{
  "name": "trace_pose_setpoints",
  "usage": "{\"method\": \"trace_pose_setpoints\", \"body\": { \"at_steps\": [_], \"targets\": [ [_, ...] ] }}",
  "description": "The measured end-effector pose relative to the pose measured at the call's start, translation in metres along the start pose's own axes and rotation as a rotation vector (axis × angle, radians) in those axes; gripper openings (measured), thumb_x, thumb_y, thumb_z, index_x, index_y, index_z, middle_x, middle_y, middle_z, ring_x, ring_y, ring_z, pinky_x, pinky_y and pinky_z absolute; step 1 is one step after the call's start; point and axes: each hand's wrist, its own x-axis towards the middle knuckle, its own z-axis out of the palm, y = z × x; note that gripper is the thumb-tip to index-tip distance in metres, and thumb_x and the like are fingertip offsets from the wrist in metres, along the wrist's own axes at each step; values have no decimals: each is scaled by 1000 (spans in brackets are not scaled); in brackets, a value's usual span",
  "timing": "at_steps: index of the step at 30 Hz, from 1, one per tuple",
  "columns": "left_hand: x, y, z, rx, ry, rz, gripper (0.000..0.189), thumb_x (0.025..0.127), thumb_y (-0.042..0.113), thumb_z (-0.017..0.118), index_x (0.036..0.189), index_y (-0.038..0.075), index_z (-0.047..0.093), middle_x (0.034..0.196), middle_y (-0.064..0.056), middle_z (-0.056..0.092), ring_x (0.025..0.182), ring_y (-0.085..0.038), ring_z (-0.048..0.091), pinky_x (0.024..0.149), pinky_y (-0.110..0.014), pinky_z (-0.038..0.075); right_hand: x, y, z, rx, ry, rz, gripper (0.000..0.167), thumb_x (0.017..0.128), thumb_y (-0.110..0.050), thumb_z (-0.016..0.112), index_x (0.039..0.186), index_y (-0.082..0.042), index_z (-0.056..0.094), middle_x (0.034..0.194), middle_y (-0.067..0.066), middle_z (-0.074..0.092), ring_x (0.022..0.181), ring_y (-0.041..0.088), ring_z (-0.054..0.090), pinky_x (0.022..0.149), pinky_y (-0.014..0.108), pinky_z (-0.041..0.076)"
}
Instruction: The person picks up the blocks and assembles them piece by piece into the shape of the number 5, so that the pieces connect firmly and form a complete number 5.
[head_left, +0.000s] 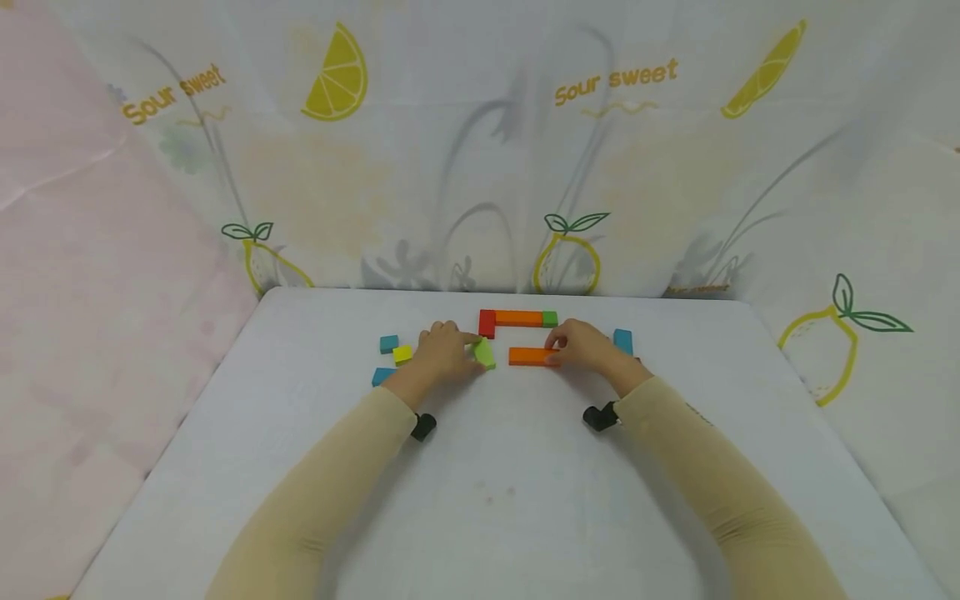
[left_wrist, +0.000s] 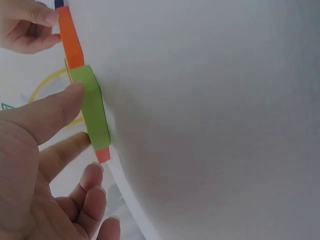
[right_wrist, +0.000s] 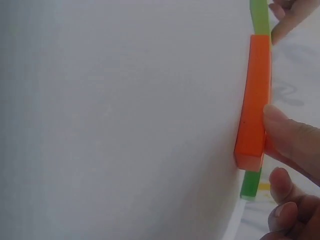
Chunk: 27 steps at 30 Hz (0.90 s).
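My left hand (head_left: pixel 442 357) pinches a light green block (head_left: pixel 484 353) between thumb and index finger, its other fingers loosely curled. In the left wrist view the thumb lies on the near face of that green block (left_wrist: pixel 95 110). To its right, a long orange block (head_left: pixel 528 357) lies across the table. My right hand (head_left: pixel 588 346) grips the orange block near its right end; in the right wrist view the thumb is at the side of the orange block (right_wrist: pixel 254 100). Behind both hands stands a row of a red block (head_left: pixel 487 323), another orange block (head_left: pixel 519 318) and a green block (head_left: pixel 550 318).
Left of my left hand lie a small blue block (head_left: pixel 388 343), a yellow block (head_left: pixel 402 355) and another blue block (head_left: pixel 384 377), partly hidden. A blue block (head_left: pixel 622 341) sits beyond my right wrist. The white table (head_left: pixel 495 500) ends at a patterned cloth (head_left: pixel 450 167).
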Motion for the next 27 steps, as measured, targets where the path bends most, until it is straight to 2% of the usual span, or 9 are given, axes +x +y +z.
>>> {"method": "trace_pose_setpoints", "body": {
  "at_steps": [6, 9, 14, 18, 27],
  "targets": [
    [4, -4, 3, 42, -4, 53, 62, 90, 50, 71, 146, 30, 54, 124, -12, 53, 111, -28, 43, 92, -43, 36, -2, -1, 0, 11, 7, 18, 24, 91, -21, 76, 109, -6, 73, 106, 13, 60, 97, 29, 53, 88, 42, 46],
    [3, -4, 4, 73, 6, 51, 62, 89, 52, 71, 145, 31, 55, 121, -11, 53, 110, -28, 43, 93, -44, 36, -2, 2, 0, 12, 11, 34, 25, 90, -22, 76, 111, -7, 73, 106, 12, 59, 96, 28, 53, 88, 40, 46],
    [1, -3, 4, 108, 22, 45, 58, 89, 52, 70, 143, 32, 57, 119, -11, 54, 110, -27, 43, 96, -46, 36, 0, 5, 1, -7, 8, 9, 22, 90, -21, 77, 108, -8, 75, 103, 12, 60, 96, 28, 53, 86, 40, 46],
    [1, -3, 4, 122, 24, 54, 57, 92, 51, 68, 144, 34, 55, 121, -11, 54, 111, -28, 43, 98, -46, 35, 0, 3, 3, -6, 16, -3, 21, 90, -20, 76, 107, -9, 75, 103, 12, 61, 96, 28, 53, 87, 41, 45],
    [3, -3, 5, 136, 12, 71, 57, 93, 49, 66, 146, 34, 52, 128, -12, 55, 115, -29, 43, 101, -48, 35, 1, -2, 6, 18, 0, 36, 21, 92, -21, 75, 109, -10, 75, 107, 11, 61, 101, 28, 53, 91, 41, 47]
  ]
}}
